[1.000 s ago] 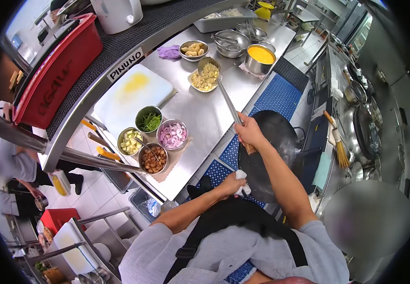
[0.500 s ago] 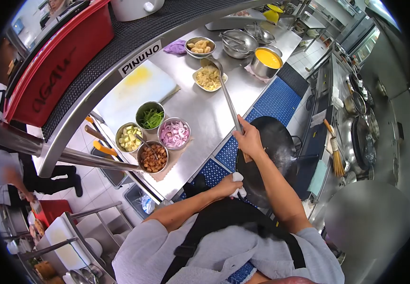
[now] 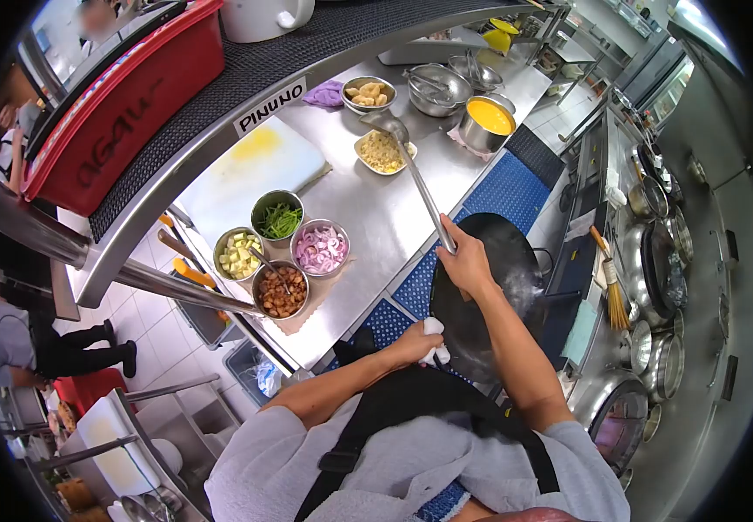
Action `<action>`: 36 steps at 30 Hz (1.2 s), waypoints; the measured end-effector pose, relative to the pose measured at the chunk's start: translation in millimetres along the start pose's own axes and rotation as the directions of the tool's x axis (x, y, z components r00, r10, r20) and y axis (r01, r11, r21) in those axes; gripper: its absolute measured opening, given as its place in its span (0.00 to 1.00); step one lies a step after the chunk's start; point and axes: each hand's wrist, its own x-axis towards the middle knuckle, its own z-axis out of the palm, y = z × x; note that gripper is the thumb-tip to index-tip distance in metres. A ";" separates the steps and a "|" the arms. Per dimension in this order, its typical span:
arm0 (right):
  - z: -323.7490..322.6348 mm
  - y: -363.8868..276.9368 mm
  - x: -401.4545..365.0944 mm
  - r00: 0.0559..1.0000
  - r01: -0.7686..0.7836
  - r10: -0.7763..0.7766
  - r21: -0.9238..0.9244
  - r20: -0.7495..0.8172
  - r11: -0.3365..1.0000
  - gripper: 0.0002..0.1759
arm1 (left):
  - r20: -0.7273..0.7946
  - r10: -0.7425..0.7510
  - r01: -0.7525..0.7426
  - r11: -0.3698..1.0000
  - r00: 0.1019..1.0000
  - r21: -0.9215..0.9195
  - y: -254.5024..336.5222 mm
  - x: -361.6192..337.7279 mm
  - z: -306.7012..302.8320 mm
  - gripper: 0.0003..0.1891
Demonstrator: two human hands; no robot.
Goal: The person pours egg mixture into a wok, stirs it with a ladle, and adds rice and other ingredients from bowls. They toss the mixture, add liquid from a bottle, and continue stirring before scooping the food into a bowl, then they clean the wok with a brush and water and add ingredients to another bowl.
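My right hand (image 3: 466, 256) grips the handle of a long steel ladle (image 3: 429, 200), whose bowl rests over the back edge of a white dish of chopped yellowish food (image 3: 383, 153). My left hand (image 3: 413, 343) is wrapped round a white cloth (image 3: 434, 341) at the near side of a dark wok (image 3: 483, 322). Steam or smoke blurs the inside of the wok. On the steel counter (image 3: 346, 287) stand round steel bowls of green strips (image 3: 278, 219), pale cubes (image 3: 241, 256), sliced purple onion (image 3: 321, 249) and browned pieces (image 3: 281, 291) with a spoon.
A pot of yellow liquid (image 3: 489, 117) stands at the counter's far right, near steel mixing bowls (image 3: 439, 90). A white cutting board (image 3: 259, 170) lies under the shelf (image 3: 342, 42). A straw brush (image 3: 613, 291) is beside the wok. At left stands another person (image 3: 11, 331).
The ladle's bowl has moved slightly back and left, still over the dish. The person at left has shifted, and a blurred round shape at the lower right is gone, showing pans there.
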 end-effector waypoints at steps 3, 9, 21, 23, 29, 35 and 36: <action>-1.7 8.4 1.8 0.999 0.038 -0.038 -0.009 0.012 0.999 0.39 | -0.014 0.006 -0.006 1.000 1.000 0.004 4.5 -3.7 1.8 0.14; -16.3 1.1 -1.9 0.989 0.062 -0.059 0.015 -0.135 0.998 0.36 | -0.014 0.006 -0.006 1.000 1.000 -0.015 28.0 -16.1 -0.9 0.14; -140.6 24.6 -194.8 0.845 -0.164 0.372 0.477 -0.383 0.864 0.25 | 0.072 0.171 -0.171 0.985 0.983 -0.015 86.0 27.9 39.3 0.11; -137.0 66.7 -255.6 0.737 -0.357 0.497 0.361 -0.458 0.862 0.15 | 0.103 0.171 -0.172 0.985 0.980 -0.001 91.4 37.0 65.7 0.12; -6.8 233.9 -457.3 0.299 -0.700 0.712 0.361 -0.635 0.616 0.27 | 0.280 0.159 -0.187 0.979 0.947 0.076 77.3 69.6 176.4 0.14; -46.8 244.7 -531.2 -0.091 -0.583 0.720 0.623 -0.688 0.522 0.23 | 0.523 -0.022 -0.160 0.940 0.852 0.300 72.0 89.6 326.2 0.14; -60.7 263.3 -545.0 -0.118 -0.556 0.684 0.619 -0.720 0.555 0.22 | 0.553 -0.110 -0.122 0.923 0.826 0.365 64.8 96.7 352.3 0.13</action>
